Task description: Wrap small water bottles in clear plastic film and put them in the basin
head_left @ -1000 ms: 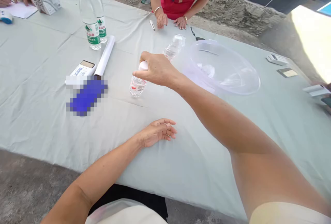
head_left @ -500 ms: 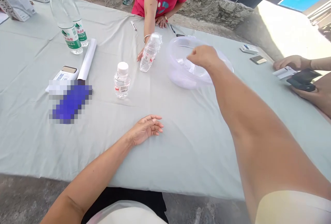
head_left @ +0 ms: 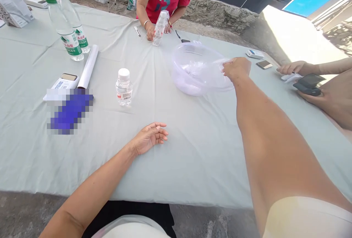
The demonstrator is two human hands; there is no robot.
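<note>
A translucent, glossy lavender plastic basin (head_left: 192,90) with a rounded rim sits on the creased, pale grey-green tablecloth (head_left: 176,168), its right edge pinched in the bent fingers of the right hand (head_left: 237,68). The left hand (head_left: 148,138) rests sideways, fingers loosely curled and slightly parted. Beyond it stands a squat, white-capped clear bottle (head_left: 124,90), barcode on its label; farther left, green-capped bottles (head_left: 70,43) carry red characters, seemingly 天山泉.

Basin (head_left: 189,88) partly hidden behind right hand (head_left: 237,68); blue item (head_left: 70,111) pixelated.

Free tablecloth (head_left: 154,78) lane between white-capped bottle (head_left: 124,88) (upright) and translucent basin (head_left: 189,87); white roll (head_left: 88,67) obstructs farther left.
</note>
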